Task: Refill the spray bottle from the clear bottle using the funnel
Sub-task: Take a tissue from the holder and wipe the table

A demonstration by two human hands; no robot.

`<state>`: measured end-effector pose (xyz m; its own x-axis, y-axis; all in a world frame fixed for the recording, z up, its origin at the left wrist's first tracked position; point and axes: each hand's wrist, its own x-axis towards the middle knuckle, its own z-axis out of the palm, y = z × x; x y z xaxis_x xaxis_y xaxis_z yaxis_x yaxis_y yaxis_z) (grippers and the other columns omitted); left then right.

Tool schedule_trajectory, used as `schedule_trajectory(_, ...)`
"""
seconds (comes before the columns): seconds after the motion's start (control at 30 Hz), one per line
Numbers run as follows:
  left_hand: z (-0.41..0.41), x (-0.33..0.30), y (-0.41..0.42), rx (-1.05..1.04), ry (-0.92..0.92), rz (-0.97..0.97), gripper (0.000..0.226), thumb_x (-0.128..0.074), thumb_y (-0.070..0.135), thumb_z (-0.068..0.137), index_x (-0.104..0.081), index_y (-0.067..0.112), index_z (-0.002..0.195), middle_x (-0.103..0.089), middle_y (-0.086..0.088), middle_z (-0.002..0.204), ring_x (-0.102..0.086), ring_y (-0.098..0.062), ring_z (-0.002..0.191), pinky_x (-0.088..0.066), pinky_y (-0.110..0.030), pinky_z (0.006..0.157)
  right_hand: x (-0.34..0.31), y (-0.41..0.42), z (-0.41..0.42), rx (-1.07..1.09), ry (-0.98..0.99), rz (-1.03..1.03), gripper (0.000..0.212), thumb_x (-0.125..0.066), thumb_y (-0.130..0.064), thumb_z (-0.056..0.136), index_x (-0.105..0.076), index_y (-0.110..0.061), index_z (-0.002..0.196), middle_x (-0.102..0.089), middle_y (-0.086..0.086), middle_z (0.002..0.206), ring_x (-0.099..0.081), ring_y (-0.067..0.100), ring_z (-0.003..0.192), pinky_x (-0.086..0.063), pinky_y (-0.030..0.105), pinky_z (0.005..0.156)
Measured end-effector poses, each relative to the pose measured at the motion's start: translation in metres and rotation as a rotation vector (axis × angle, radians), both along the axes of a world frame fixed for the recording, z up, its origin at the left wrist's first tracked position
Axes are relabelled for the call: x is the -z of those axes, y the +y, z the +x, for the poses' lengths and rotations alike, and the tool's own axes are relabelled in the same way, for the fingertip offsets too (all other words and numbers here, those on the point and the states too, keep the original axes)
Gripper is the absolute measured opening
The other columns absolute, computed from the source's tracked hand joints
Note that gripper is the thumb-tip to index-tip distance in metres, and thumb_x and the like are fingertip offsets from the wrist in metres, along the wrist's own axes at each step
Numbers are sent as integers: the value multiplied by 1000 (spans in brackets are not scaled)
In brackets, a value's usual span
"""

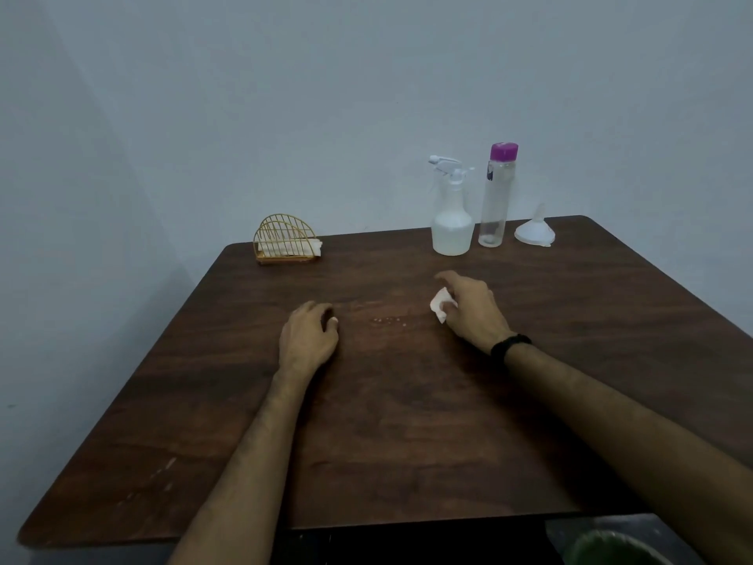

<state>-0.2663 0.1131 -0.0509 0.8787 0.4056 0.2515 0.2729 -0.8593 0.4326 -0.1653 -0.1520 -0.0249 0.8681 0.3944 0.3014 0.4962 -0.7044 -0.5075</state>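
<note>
Here, a brown table (407,422) carries the spray bottle (451,222), clear bottle (496,197) and upturned funnel (534,232) along its far edge, near the right corner. Mid-table, the right hand (474,311) pinches a white tissue (441,305); the left hand (309,340) rests loosely curled, holding nothing.

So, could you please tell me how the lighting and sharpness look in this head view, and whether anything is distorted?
Head view: dim, flat lighting with a bluish cast and no glare; the wide lens bows the table edges; the spray bottle, clear bottle and funnel look soft; the right hand holding a tissue is slightly blurred.
</note>
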Motion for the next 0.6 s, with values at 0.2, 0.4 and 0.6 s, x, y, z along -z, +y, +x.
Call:
schedule_trajectory(0.2,2,4,-3,41,242,152,59,-26,47,107,-27,19,158,-20,-13,166,-17,-27,154,-13,-43,124,0,12,-4,-73,-82,-168,16,-66,-13,89,-77,-15,101,-68,2,107,-65,22,98,-54,31,84)
schedule_trajectory(0.4,7,7,-2,53,399,197,69,-11,59,103,-3,24,161,2,-8,169,2,-23,156,1,-46,124,7,3,-26,-78,-177,-241,25,-59,-36,96,-70,-22,114,-63,-4,112,-58,18,105,-53,35,79)
schedule_trajectory(0.6,6,6,-3,42,401,190,69,-12,60,102,-2,25,161,4,-7,169,4,-23,156,3,-47,124,7,16,-28,-156,-74,-104,19,-65,-12,93,-76,-19,107,-71,-1,113,-65,15,106,-48,25,92)
